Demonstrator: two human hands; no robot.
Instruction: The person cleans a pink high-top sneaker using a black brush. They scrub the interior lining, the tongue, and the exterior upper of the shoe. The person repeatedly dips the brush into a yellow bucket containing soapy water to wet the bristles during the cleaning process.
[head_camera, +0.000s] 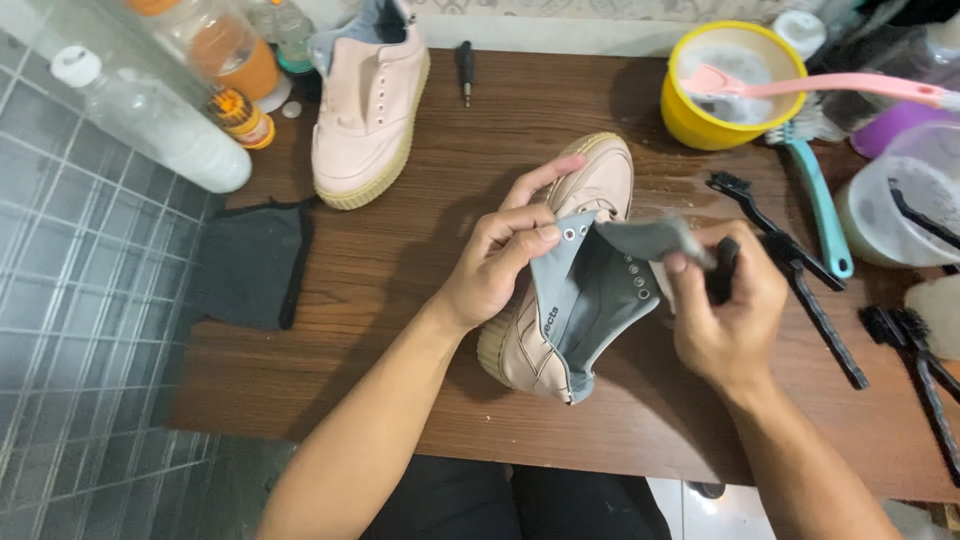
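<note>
Your left hand (497, 262) pinches the grey inner edge of the pink shoe (575, 270), which lies on the table (420, 240) between your two hands. Your right hand (728, 305) is curled around a dark brush, and its fingertips pinch the grey tongue (650, 238) of the shoe. Beyond the left hand stands a second pink shoe (368, 105), and just right of the right hand lie black brushes (800, 270).

Dark wood table (420, 250) carries, far left, a pale pink shoe (368, 105) w/ a plastic bottle (150, 120) beside it. Dark cloth (250, 265) lies at left edge. Far right: yellow bowl (690, 115), teal brush (820, 200), black brushes (800, 270).
</note>
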